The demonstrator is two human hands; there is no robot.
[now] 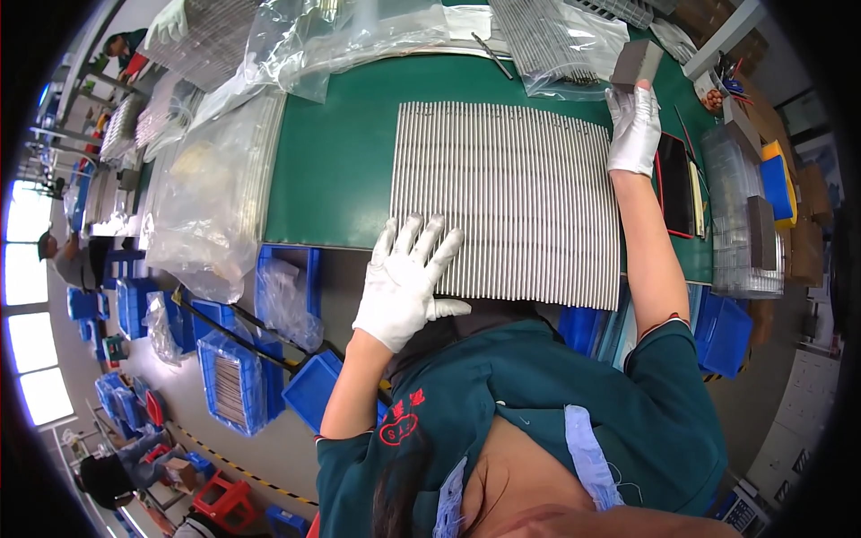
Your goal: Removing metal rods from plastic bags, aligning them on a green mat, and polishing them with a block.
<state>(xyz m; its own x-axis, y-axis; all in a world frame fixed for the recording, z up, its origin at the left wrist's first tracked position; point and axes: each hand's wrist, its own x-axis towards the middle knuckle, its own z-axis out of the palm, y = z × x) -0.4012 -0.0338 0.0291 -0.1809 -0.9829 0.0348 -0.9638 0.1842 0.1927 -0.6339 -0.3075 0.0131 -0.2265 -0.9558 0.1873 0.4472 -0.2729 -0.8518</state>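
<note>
A row of many thin silvery metal rods lies side by side on the green table, its near edge jutting over the table's front. My left hand, in a white glove with bare-looking worn fingertips, rests with spread fingers on the left near corner of the rods; it holds nothing. Just beyond the row's far right corner, my right hand, also gloved, is closed around a grey-brown rectangular block and holds it up above the table. Part of its grip is hidden behind the block.
Plastic-wrapped stacks sit at the table's left, and bagged rods lie along the back. A thin dark tool lies near them. At right are a red-edged black tray and a clear bin. Blue crates stand on the floor.
</note>
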